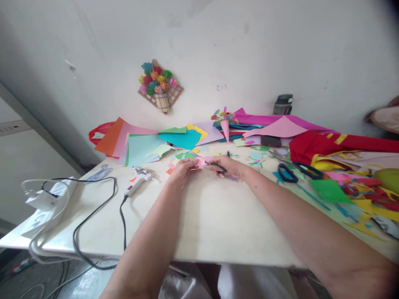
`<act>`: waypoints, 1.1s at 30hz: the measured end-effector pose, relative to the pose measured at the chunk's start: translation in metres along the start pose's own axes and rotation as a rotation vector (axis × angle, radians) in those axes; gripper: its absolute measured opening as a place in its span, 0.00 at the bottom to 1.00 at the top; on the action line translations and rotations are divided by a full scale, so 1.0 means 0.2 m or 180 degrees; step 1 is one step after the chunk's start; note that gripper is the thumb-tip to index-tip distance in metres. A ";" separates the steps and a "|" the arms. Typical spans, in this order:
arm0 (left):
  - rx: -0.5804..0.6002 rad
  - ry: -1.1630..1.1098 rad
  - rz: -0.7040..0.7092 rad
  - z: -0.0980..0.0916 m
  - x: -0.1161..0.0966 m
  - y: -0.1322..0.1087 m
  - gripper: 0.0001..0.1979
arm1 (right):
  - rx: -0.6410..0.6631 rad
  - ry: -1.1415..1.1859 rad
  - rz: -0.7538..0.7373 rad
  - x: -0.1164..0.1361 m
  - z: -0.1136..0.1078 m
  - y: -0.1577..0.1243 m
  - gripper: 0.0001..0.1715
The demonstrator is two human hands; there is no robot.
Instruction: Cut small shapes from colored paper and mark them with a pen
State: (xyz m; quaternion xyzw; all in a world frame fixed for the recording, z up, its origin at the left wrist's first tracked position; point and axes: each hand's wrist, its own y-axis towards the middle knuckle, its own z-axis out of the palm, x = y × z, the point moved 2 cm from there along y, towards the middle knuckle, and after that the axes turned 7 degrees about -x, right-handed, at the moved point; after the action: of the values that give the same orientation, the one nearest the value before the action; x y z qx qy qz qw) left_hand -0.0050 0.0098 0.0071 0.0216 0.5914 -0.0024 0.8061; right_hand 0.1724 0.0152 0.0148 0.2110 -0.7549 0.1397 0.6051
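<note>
Scissors point(217, 166) sit in the right hand point(232, 167), fingers closed through the black loops. The left hand point(183, 168) pinches a small pink paper point(201, 162) held between the two hands, low over the worktop point(212, 220). The cut likely goes best with short snips, turning the paper rather than the blades and keeping the left fingertips back from the edge. A glue gun point(139, 182) lies left of the left hand, with a white power strip point(46, 199) further left. Blue-handled scissors point(291, 171) lie right of the right hand among scraps. Coloured sheets point(140, 147) fan out beyond both hands against the white wall point(280, 50), and a paper-flower plaque point(159, 85) hangs above.
</note>
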 end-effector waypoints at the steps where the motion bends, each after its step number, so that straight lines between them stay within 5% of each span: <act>1: 0.0002 0.0005 -0.0005 0.00 0.00 0.00 0.09 | -0.0004 -0.0001 0.0015 0.01 0.00 0.00 0.13; 21: -0.0052 0.0229 0.0100 0.00 0.00 0.01 0.11 | -0.0194 0.0130 0.0274 0.06 0.02 -0.03 0.08; 33: 0.0100 0.0440 0.0102 0.01 0.00 0.00 0.11 | -0.1049 0.0347 -0.0086 0.01 -0.08 0.01 0.18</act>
State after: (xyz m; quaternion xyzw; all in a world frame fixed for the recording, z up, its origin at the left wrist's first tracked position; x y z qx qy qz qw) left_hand -0.0036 0.0099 0.0071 0.0438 0.6451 0.0027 0.7628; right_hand 0.1855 0.0250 0.0203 0.1112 -0.7307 0.0172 0.6733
